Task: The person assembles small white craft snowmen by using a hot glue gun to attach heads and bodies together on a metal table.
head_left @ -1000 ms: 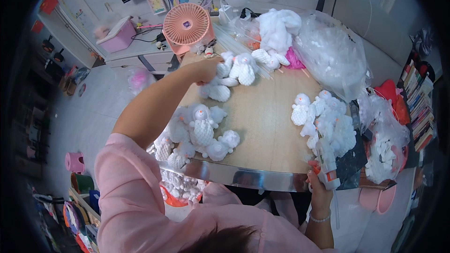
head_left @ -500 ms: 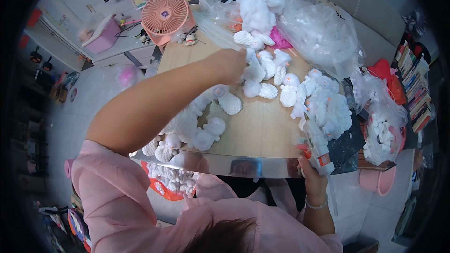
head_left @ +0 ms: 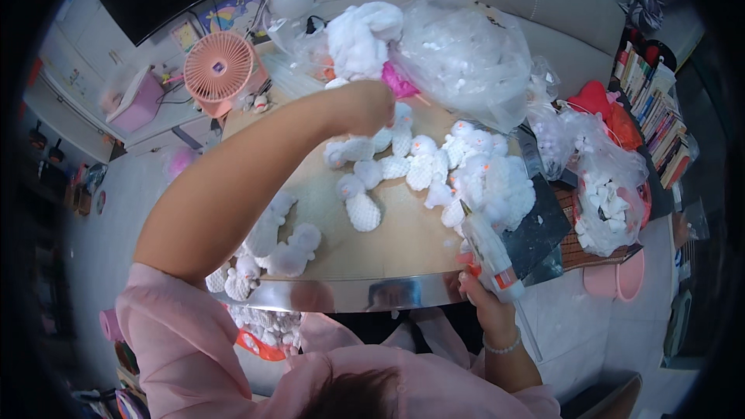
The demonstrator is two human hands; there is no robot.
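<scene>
1. Head view: my left hand reaches across the table, fingers curled at the white plush toys; grip unclear
2. My right hand is wrapped around a glue gun at the near edge

White glue gun, nozzle tilted up-left (orange trigger), at the table's near edge

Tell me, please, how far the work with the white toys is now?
Done, it seems: a cluster of toys with orange marks lies by the glue gun. In hand: the right hand holds the glue gun; the left hand reaches the far toys. Left: plain toys near the table edge.
</scene>
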